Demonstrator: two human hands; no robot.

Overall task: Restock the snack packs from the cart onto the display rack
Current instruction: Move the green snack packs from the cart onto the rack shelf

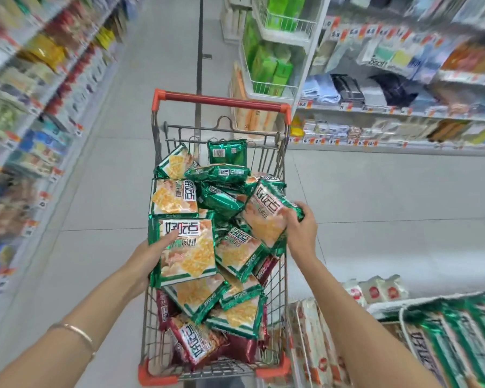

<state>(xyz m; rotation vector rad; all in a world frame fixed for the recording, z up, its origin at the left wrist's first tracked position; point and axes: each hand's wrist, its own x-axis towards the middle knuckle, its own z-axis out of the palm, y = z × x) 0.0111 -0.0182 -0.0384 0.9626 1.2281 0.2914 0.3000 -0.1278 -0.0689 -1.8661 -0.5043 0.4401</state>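
Holds one snack pack (186, 250) in the left hand (149, 256), thumb curled over its face, and grips a second pack (266, 217) in the right hand (300, 228) above the heaped cart (221, 100), likely gathering both for the display rack (387, 305), blurred at lower right.

Glossy foil snack packs (186, 249); bare metal wire cart (280, 278).

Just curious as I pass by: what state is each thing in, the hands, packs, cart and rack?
left hand: grips left green pack by its edge.
right hand: grips right green pack, tilted above the heap.
cart: heaped with green packs, red packs at the near end.
display rack: partly in view, green packs lined up in it.
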